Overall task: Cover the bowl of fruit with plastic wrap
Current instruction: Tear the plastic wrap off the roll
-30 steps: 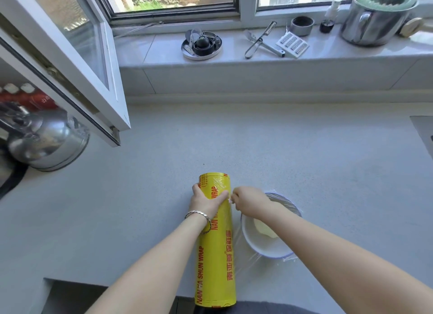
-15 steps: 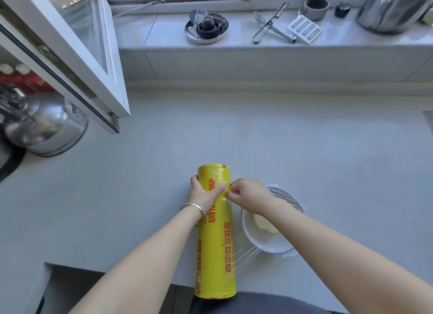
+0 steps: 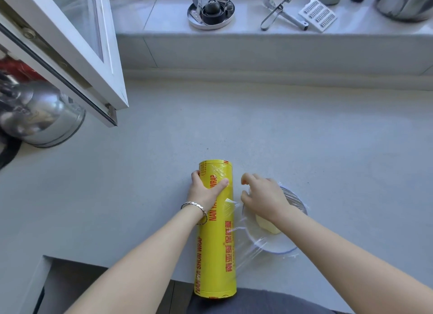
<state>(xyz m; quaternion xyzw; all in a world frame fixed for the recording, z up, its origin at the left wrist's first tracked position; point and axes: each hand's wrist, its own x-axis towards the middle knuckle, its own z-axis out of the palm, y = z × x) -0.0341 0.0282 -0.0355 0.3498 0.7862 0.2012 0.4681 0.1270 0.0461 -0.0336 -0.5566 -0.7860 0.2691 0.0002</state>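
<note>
One bowl (image 3: 269, 242) is seen near the front edge of the counter (image 3: 304, 138), with clear film (image 3: 294, 197) stretched over it and one pale piece of fruit (image 3: 267, 226) inside, partly hidden by the right forearm. One yellow roll (image 3: 216, 243) lies just beside it, gripped by the left hand (image 3: 206, 188). The right hand (image 3: 262, 195) is half curled above the bowl's rim; whether film is pinched cannot be told.

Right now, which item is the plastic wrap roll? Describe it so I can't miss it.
Start at the grey countertop below the window ledge. Near its front edge, the left hand grips a long cylinder lying beside the white bowl. That plastic wrap roll is the only bright yellow thing, printed with red lettering.
</note>
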